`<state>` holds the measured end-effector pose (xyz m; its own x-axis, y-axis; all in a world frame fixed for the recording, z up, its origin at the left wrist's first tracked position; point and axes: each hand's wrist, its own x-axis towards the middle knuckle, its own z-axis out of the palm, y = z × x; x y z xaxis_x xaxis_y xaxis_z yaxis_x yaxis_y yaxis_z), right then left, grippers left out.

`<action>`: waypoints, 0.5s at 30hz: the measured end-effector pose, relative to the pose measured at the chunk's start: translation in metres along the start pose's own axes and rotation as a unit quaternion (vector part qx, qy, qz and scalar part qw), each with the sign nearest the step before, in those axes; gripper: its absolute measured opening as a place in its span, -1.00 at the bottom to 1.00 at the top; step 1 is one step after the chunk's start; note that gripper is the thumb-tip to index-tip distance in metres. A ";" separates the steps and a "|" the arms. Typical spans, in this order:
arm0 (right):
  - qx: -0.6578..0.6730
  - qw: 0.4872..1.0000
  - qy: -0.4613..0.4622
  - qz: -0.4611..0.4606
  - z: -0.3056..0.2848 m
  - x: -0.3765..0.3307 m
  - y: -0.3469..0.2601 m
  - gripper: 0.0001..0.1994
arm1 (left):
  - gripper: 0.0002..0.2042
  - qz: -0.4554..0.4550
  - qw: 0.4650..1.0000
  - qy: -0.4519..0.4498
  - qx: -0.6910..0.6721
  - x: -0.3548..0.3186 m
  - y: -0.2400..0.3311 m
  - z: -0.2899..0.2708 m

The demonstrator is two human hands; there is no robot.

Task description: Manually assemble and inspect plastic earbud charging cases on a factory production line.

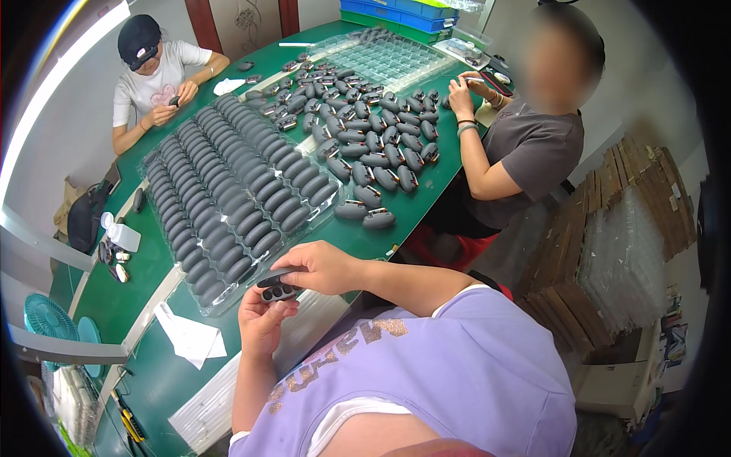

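Close to the table's near edge I hold a dark grey rounded case (279, 291) between both hands. Several round dark openings show along its side; its exact kind I cannot make out. My left hand (261, 320) grips it from below and the left, with the thumb at its lower edge. From above, my right hand (326, 266) closes its fingers over the top. Just beyond my hands lies a clear plastic tray (332, 199) filled with rows of similar dark grey rounded pieces (247, 206).
Many loose grey pieces (373, 141) cover the green table (430, 183), beside an unfilled clear tray (388, 65). A white cloth (186, 335), white bottle (122, 234), yellow cutter (129, 419) and teal fan (50, 316) are leftward. Two co-workers (171, 72) (525, 145) sit around the table.
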<state>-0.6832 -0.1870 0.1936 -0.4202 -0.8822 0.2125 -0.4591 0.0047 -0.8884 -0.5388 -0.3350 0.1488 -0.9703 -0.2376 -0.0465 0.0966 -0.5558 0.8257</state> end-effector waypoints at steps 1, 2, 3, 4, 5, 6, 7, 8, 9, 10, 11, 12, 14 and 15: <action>-0.006 1.000 0.001 -0.003 0.000 0.001 0.000 -0.73 | -0.73 0.000 1.000 0.002 -0.003 0.001 -0.001 -0.001; -0.011 1.000 0.003 -0.007 0.000 0.002 0.000 -0.73 | -0.73 0.006 1.000 0.001 -0.003 0.002 -0.001 -0.004; -0.010 1.000 -0.001 -0.004 0.002 0.003 0.001 -0.73 | -0.73 0.012 1.000 0.001 -0.003 0.002 -0.001 -0.006; -0.018 1.000 0.012 -0.019 0.003 0.003 0.003 -0.71 | -0.73 0.011 1.000 0.004 -0.005 0.003 -0.002 -0.008; -0.026 0.999 0.025 -0.034 0.004 0.003 0.004 -0.70 | -0.73 0.013 1.000 0.006 -0.006 0.004 -0.002 -0.010; -0.024 0.999 0.021 -0.031 0.004 0.003 0.003 -0.70 | -0.73 0.015 1.000 0.009 -0.007 0.004 -0.001 -0.011; -0.029 0.998 0.002 -0.054 0.001 0.002 0.000 -0.67 | -0.73 0.017 1.000 0.021 0.004 0.004 0.000 -0.009; -0.033 0.996 -0.017 -0.078 0.000 0.002 -0.003 -0.64 | -0.73 0.016 1.000 0.025 0.002 0.005 0.002 -0.006; -0.031 0.992 -0.004 -0.121 0.003 0.001 -0.005 -0.59 | -0.73 0.024 0.999 0.043 -0.003 0.004 0.002 -0.003; -0.028 0.993 -0.006 -0.116 0.004 0.001 -0.005 -0.59 | -0.74 0.033 0.998 0.061 -0.008 0.005 0.003 -0.001; -0.033 0.992 -0.001 -0.122 0.003 0.002 -0.004 -0.58 | -0.73 0.034 0.997 0.064 -0.005 0.005 0.003 0.000; -0.038 0.991 0.003 -0.131 0.003 0.003 -0.004 -0.58 | -0.73 0.033 0.997 0.068 -0.007 0.005 0.003 -0.001; -0.034 0.993 -0.002 -0.110 0.007 0.001 -0.005 -0.60 | -0.74 0.016 0.999 0.044 0.016 0.001 0.003 -0.006; -0.033 0.995 -0.005 -0.094 0.008 0.002 -0.006 -0.62 | -0.74 0.015 0.999 0.045 0.019 -0.001 0.004 -0.006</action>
<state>-0.6757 -0.1928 0.1961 -0.3143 -0.8753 0.3676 -0.5797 -0.1297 -0.8044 -0.5366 -0.3417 0.1490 -0.9429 -0.3255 -0.0713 0.1147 -0.5179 0.8477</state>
